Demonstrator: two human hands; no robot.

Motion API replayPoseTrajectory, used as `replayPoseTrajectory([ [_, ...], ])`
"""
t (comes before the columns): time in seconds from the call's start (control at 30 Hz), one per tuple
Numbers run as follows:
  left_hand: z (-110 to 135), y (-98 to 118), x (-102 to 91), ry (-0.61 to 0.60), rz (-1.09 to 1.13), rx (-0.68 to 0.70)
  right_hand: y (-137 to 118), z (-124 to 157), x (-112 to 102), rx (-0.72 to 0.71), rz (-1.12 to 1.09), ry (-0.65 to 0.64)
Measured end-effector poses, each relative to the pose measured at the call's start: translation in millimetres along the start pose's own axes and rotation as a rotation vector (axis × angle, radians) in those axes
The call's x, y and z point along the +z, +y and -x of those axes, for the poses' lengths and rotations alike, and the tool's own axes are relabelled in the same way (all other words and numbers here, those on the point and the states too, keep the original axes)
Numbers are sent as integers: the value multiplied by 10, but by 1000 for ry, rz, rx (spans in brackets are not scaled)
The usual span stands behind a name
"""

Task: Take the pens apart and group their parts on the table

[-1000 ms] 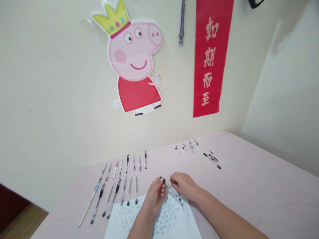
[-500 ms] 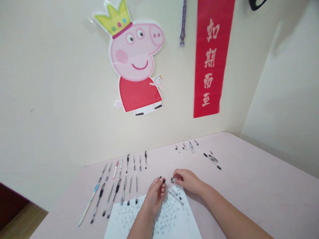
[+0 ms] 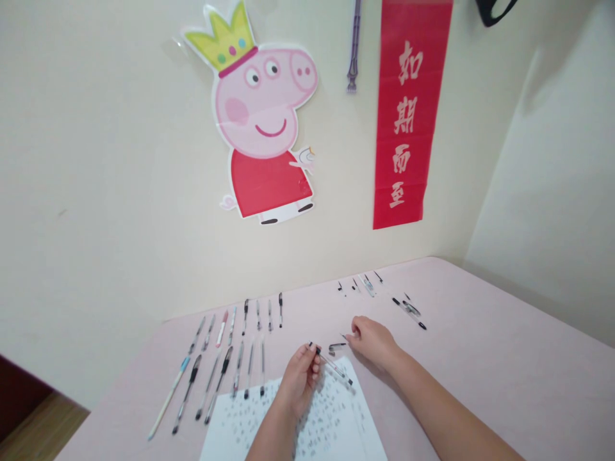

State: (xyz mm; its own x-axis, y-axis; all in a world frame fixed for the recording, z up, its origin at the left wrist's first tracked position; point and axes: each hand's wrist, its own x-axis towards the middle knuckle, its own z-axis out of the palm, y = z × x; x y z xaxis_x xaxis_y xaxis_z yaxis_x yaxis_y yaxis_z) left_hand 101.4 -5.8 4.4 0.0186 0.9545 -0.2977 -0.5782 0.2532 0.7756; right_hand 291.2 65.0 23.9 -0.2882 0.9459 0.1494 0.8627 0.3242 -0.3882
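Observation:
My left hand (image 3: 298,379) is closed on the top end of a clear-barrelled pen (image 3: 335,367), which slants down to the right over a sheet of paper (image 3: 331,422) covered in scribbles. My right hand (image 3: 375,339) rests on the pink table (image 3: 504,365) just right of it, fingers pinched on a small dark piece that I cannot make out. A small dark pen part (image 3: 337,346) lies on the table between the two hands.
Several pens (image 3: 230,358) lie in rows on the left of the table. More pens and loose parts (image 3: 384,291) are scattered near the back wall. A cartoon pig cutout (image 3: 264,121) and a red banner (image 3: 406,115) hang on the wall.
My right hand has moved right and back, away from the pen. A small dark part now lies on the table between the hands. The left hand has kept its hold on the pen.

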Motion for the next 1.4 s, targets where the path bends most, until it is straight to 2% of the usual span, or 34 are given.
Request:
replayPoseTrajectory([
  [0.13,-5,-8,-11,3,9,-2,-5,59,-117,-14,177,-244],
  [0.2,-7,-7,-7,14,9,-3,-29,70,-121,-26,224,-282],
  [0.43,11,5,36,2,-7,11,-95,26,87,-68,86,-74],
  [0.7,-5,-6,40,21,-108,10,-81,35,148,-270,-252,32],
  [0.87,-18,-26,36,30,-160,42,-165,77,118,-493,-448,7],
  [0.97,-15,-31,38,35,-154,55,-210,95,132,-501,-467,11],
  [1.2,15,-11,53,138,-47,123,-200,95,180,-526,-397,7],
  [1.4,20,12,68,146,-24,122,-143,120,157,-452,-337,-45],
])
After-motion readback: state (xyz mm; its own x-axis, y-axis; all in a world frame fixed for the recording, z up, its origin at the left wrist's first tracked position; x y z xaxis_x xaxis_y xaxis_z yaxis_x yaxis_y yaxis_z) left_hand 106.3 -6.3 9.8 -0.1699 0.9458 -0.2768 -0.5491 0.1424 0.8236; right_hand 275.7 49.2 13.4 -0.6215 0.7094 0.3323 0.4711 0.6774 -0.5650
